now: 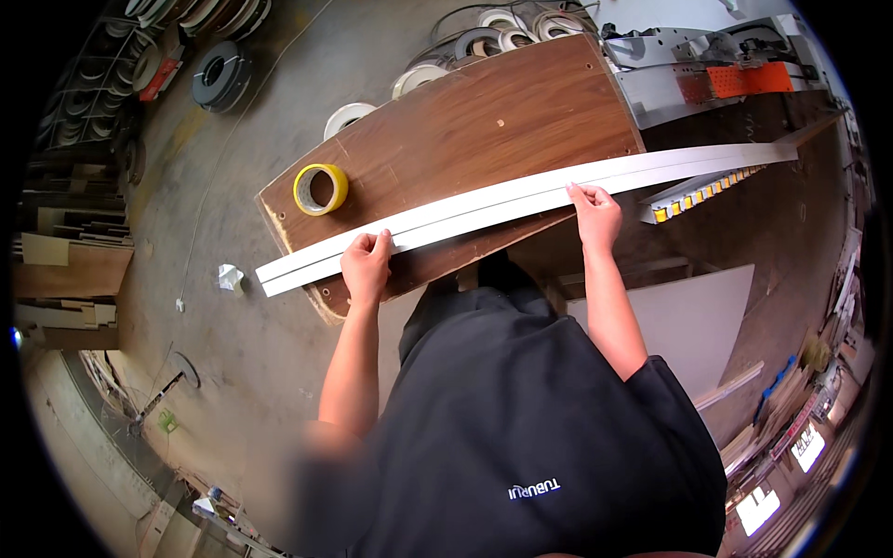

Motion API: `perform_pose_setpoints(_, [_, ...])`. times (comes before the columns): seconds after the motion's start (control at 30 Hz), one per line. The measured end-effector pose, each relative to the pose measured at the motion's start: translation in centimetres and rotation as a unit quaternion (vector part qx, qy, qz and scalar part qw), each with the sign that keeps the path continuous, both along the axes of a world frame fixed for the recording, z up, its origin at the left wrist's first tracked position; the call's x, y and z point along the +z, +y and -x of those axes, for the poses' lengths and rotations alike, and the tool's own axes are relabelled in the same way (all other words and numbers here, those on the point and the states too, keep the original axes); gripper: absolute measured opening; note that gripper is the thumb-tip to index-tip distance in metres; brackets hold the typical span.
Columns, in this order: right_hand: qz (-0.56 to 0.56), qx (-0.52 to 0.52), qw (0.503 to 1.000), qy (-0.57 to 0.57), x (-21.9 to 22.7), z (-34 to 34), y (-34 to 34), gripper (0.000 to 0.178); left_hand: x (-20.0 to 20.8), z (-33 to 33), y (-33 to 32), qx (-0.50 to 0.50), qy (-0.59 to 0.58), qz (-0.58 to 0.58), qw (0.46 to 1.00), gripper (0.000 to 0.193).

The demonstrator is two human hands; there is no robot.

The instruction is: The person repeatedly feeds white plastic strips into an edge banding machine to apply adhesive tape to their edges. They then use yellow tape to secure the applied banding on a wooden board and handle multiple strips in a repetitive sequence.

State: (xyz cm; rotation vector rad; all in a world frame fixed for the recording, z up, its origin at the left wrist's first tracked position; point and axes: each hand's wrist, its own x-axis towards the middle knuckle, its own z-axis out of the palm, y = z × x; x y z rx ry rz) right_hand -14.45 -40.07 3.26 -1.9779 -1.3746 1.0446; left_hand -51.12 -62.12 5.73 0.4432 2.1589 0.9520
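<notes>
Two long white strips (484,203) lie side by side across a brown wood-grain tabletop (446,121), with a thin dark line between them. Both ends of the strips reach past the tabletop. Near their left end, my left hand (366,267) is closed on the near edge, thumb and forefinger pinching it. Farther right, my right hand (596,217) pinches the same edge between thumb and fingertips, close to the tabletop's right side. A yellow roll of tape (339,191) stands on the tabletop beyond the strips, above my left hand.
At the right is a grey machine (665,88) with an orange panel, and a roller rail (702,197) with yellow rollers lies under the strips. Rolls of edge banding (349,119) sit behind the tabletop. A pale board (670,321) leans low at my right. Crumpled paper (231,278) lies on the floor.
</notes>
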Motion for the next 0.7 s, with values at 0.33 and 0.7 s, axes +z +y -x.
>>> perform_pose_setpoints(0.33, [0.032, 0.049, 0.983, -0.174, 4.5, 2.0, 0.7, 0.042, 0.8, 0.0, 1.1, -0.029, 0.056, 0.083, 0.995, 0.041])
perform_pose_setpoints(0.7, [-0.246, 0.472, 0.838, -0.120, 7.1, 7.9, -0.4, 0.074, 2.1, 0.4, 1.8, -0.026, -0.001, 0.099, 0.995, 0.040])
